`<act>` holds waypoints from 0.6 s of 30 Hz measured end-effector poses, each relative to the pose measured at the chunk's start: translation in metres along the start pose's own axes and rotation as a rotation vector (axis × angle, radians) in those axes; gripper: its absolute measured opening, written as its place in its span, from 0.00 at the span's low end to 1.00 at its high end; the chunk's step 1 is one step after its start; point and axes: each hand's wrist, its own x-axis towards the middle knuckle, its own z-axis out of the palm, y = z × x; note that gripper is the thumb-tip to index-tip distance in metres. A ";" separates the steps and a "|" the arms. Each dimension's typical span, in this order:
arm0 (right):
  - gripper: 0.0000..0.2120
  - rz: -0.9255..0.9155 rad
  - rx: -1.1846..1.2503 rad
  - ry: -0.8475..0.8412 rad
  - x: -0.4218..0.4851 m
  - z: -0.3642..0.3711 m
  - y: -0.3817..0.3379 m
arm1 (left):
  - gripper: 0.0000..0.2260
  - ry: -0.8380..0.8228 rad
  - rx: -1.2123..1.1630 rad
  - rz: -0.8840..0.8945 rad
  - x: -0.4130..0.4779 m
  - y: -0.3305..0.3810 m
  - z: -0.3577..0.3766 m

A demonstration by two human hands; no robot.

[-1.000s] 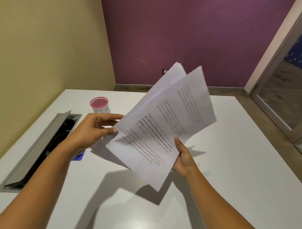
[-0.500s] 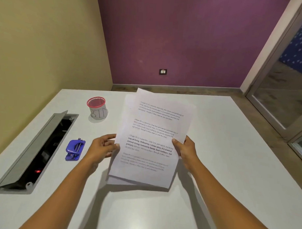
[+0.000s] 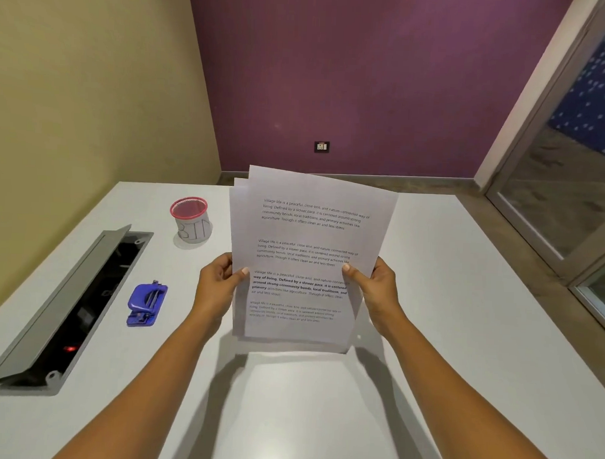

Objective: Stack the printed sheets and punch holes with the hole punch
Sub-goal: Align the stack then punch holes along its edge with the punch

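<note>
White table (image 3: 463, 303) in room corner, purple wall behind, yellow wall at left. Printed sheets (image 3: 311, 236) held upright over table centre, long axis vertical, top-left edges not quite flush. Left hand (image 3: 216, 288) pinching left edge, right hand (image 3: 374, 290) pinching right edge, thumbs on front. Blue hole punch (image 3: 146, 304) flat on table, left of sheets, near left hand, well apart from right: likely left-hand reach. Red-rimmed mesh cup (image 3: 190, 218) beyond punch; open cable hatch (image 3: 68, 307) farther left.
</note>
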 end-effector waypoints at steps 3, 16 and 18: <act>0.13 -0.017 -0.007 0.009 0.000 -0.001 -0.001 | 0.14 -0.001 -0.037 0.013 0.000 -0.003 0.005; 0.12 -0.019 -0.036 0.008 -0.003 0.005 0.003 | 0.12 0.056 -0.057 0.047 -0.005 -0.017 0.018; 0.12 -0.039 -0.033 0.029 -0.001 0.006 -0.001 | 0.14 0.054 -0.060 0.080 -0.002 -0.012 0.018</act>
